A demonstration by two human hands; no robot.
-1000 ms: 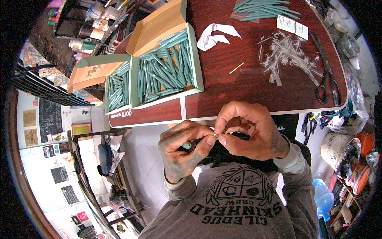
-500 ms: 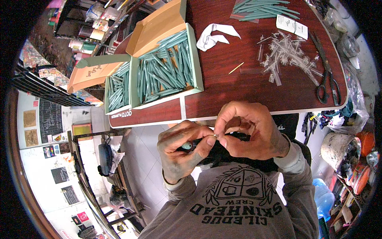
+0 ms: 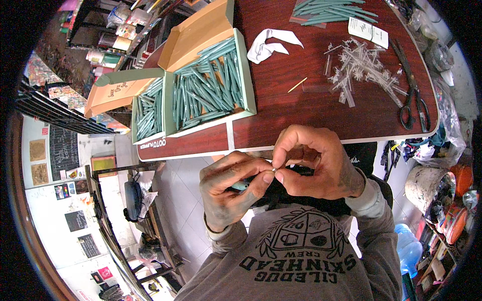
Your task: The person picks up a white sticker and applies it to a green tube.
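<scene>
Just in front of the table edge, my left hand (image 3: 233, 185) and my right hand (image 3: 316, 165) meet at their fingertips. Both are closed in a pinch around a tiny pale tip. Part of a slim teal stick (image 3: 240, 185) shows inside my left hand; the fingers hide most of it, and I cannot tell whether the pale tip belongs to it. Similar teal sticks fill a large open carton (image 3: 249, 85) and a smaller open carton (image 3: 134, 116) to the left. More teal sticks (image 3: 334, 12) lie on a plastic sleeve at the far side.
On the dark red table (image 3: 271, 108) lie a crumpled white sheet (image 3: 266, 46), a thin wooden pick (image 3: 297, 85), a heap of see-through plastic strips (image 3: 359, 67), a white card (image 3: 368, 32) and black-handled scissors (image 3: 415, 108). A rack (image 3: 133, 251) stands at left.
The fingertips have shifted very slightly, and the teal end in my left hand has turned and sits a little further right. Nothing on the table has moved.
</scene>
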